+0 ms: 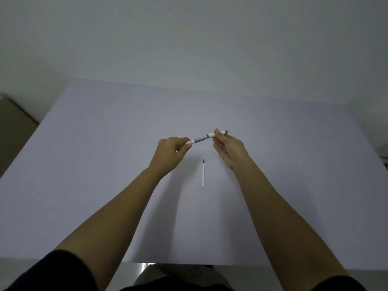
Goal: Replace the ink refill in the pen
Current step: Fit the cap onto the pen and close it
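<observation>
Both hands grip pen halves; refill lies unlabelled below.

Table: pale lilac-grey top, wide and matte, filling most of the view. Wall: plain off-white, rising behind the table's far edge. Cardboard box: brown, at the left edge beside the table, only partly in view. Dark object: at the right edge, too cropped to identify

Pen white/grey; refill white (blk tip)
</observation>
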`<state>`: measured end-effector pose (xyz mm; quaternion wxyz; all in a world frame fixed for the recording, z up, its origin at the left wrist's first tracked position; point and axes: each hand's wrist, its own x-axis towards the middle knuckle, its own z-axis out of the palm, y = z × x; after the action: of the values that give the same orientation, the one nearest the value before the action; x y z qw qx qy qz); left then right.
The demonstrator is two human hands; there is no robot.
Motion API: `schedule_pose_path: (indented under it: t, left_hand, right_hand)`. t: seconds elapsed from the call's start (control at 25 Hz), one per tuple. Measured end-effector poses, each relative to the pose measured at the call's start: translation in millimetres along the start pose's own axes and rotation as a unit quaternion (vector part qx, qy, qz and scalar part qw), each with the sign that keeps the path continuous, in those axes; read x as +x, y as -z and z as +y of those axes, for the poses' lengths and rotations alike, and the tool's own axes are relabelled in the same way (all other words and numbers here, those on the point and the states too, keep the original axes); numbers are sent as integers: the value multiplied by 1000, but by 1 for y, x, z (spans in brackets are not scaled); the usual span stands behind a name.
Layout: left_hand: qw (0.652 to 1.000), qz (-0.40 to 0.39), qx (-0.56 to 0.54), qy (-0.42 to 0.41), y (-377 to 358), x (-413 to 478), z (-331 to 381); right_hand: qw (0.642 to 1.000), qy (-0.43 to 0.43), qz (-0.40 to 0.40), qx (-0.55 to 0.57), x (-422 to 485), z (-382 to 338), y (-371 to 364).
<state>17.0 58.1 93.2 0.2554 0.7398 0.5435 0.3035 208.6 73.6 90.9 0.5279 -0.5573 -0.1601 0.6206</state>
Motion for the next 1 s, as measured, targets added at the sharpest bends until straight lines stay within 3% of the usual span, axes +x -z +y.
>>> schedule_pose_path:
  t: [0.36, 0.56, 0.8, 1.0]
  left_hand:
    - [1000, 6, 16, 3, 2, -4, 2]
    - [1000, 1, 15, -10, 4, -3, 7]
    - [1000, -4, 26, -17, 5, -2, 8]
    - [999, 3, 25, -24, 6, -2, 9]
  right_hand:
    - [1000, 9, -7, -5, -6, 1, 5]
    - [998, 11, -49, -42, -14, 6, -4]
    - [987, 69, -70, -126, -22, 11, -17]
    - [993, 54, -51, -88, -24, 12, -23]
